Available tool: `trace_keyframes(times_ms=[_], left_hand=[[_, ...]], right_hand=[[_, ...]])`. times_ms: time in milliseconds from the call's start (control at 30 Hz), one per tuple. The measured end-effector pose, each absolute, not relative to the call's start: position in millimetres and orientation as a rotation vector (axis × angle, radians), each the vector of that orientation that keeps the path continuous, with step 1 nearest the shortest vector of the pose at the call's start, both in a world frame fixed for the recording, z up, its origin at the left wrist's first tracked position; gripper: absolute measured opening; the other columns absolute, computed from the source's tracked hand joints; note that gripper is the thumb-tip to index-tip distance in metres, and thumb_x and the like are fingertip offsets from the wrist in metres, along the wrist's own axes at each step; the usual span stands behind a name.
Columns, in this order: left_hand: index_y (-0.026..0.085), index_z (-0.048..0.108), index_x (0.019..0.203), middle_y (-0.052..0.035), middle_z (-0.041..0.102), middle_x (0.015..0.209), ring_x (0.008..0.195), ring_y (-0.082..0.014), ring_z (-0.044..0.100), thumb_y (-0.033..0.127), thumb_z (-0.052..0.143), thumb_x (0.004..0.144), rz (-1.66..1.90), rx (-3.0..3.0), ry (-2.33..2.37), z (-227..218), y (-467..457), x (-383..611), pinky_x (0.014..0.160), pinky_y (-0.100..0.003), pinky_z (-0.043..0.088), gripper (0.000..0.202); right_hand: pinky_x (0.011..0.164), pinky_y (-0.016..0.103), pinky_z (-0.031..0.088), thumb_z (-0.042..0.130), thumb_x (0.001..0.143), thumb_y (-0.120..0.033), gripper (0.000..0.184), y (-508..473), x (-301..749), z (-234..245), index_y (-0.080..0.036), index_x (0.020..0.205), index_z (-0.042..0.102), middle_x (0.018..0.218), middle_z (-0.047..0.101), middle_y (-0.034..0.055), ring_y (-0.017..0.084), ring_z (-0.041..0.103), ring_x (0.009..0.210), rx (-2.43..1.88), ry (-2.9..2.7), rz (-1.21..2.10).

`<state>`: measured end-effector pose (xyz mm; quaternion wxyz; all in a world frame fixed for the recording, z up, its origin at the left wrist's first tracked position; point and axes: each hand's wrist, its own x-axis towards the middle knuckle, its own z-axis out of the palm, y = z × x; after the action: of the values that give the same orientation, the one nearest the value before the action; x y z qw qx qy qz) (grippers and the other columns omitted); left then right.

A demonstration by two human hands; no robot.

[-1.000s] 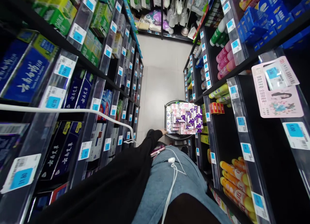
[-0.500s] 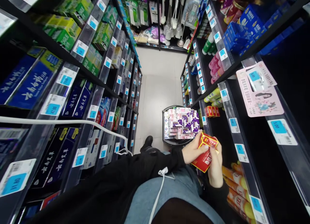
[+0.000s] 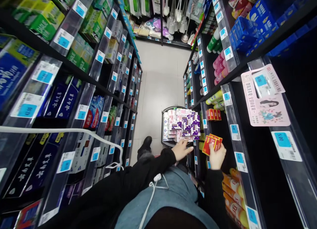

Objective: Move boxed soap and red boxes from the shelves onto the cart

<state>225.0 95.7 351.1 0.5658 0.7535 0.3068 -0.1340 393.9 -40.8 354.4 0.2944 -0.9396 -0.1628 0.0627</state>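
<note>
My right hand point(image 3: 217, 155) grips a red box with yellow edges point(image 3: 210, 145) at the front of the right-hand shelf. The box is tilted, and my fingers behind it are hidden. My left hand point(image 3: 182, 150) holds nothing; its fingers are spread near the close edge of a black basket point(image 3: 162, 125). In the basket lie stacked pink, white and purple LUX boxes point(image 3: 184, 123). Just beyond the held box, several small red boxes point(image 3: 214, 114) stand in a row on the shelf.
Toothpaste boxes point(image 3: 65, 97) fill the left shelves. A white cable point(image 3: 74, 130) crosses at the left. Orange bottles point(image 3: 234, 199) lie low on the right shelf, and a pink card point(image 3: 264, 97) hangs from its edge. The tiled floor point(image 3: 160, 74) runs between the shelves.
My left hand has let go of the red box and moved left toward the basket. My right hand has carried the box slightly up, to the shelf front. The view has shifted a little.
</note>
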Motion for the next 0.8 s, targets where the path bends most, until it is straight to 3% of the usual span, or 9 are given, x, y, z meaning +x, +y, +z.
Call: trace_keyframes(times_ms=[100, 267, 367, 633, 800], left_hand=[[0.013, 0.040, 0.148, -0.0153, 0.049, 0.144, 0.134, -0.0261, 0.046, 0.050, 0.039, 0.097, -0.489, 1.808, 0.806, 325, 118, 196, 0.114, -0.034, 0.033, 0.063], [-0.001, 0.043, 0.144, -0.0296, 0.049, 0.139, 0.131, -0.0410, 0.046, 0.040, 0.040, 0.097, -0.713, 1.769, 1.154, 275, 133, 126, 0.112, -0.049, 0.031, 0.062], [-0.004, 0.042, 0.143, -0.0329, 0.049, 0.137, 0.128, -0.0430, 0.049, 0.038, 0.037, 0.098, -0.831, 1.701, 1.277, 253, 127, 91, 0.108, -0.049, 0.035, 0.062], [0.005, 0.044, 0.144, -0.0245, 0.052, 0.138, 0.129, -0.0325, 0.052, 0.041, 0.039, 0.097, -0.914, 1.660, 1.265, 223, 95, 68, 0.109, -0.038, 0.038, 0.060], [0.010, 0.042, 0.147, -0.0178, 0.051, 0.143, 0.131, -0.0292, 0.050, 0.043, 0.037, 0.095, -0.934, 1.709, 1.228, 224, 106, 84, 0.112, -0.036, 0.035, 0.063]], right_hand=[[0.105, 0.053, 0.033, 0.059, 0.074, -0.055, 0.083, -15, 459, 313, 0.002, 0.133, 0.046, 0.122, 0.051, 0.0296, 0.042, 0.046, 0.118, -2.759, -0.361, 0.160], [0.101, 0.056, 0.037, 0.061, 0.077, -0.050, 0.077, 27, 518, 264, -0.003, 0.135, 0.043, 0.135, 0.043, 0.0314, 0.043, 0.038, 0.127, -2.897, -0.352, 0.229], [0.101, 0.057, 0.037, 0.063, 0.076, -0.049, 0.075, 41, 536, 246, -0.006, 0.134, 0.043, 0.136, 0.043, 0.0306, 0.043, 0.037, 0.128, -2.924, -0.388, 0.237], [0.109, 0.051, 0.028, 0.067, 0.072, -0.041, 0.075, 56, 565, 230, 0.002, 0.129, 0.042, 0.132, 0.044, 0.0335, 0.040, 0.039, 0.127, -2.891, -0.559, 0.325], [0.103, 0.064, 0.026, 0.057, 0.081, -0.042, 0.073, 73, 536, 264, 0.002, 0.136, 0.037, 0.136, 0.037, 0.0368, 0.046, 0.035, 0.127, -2.846, -0.549, 0.311]])
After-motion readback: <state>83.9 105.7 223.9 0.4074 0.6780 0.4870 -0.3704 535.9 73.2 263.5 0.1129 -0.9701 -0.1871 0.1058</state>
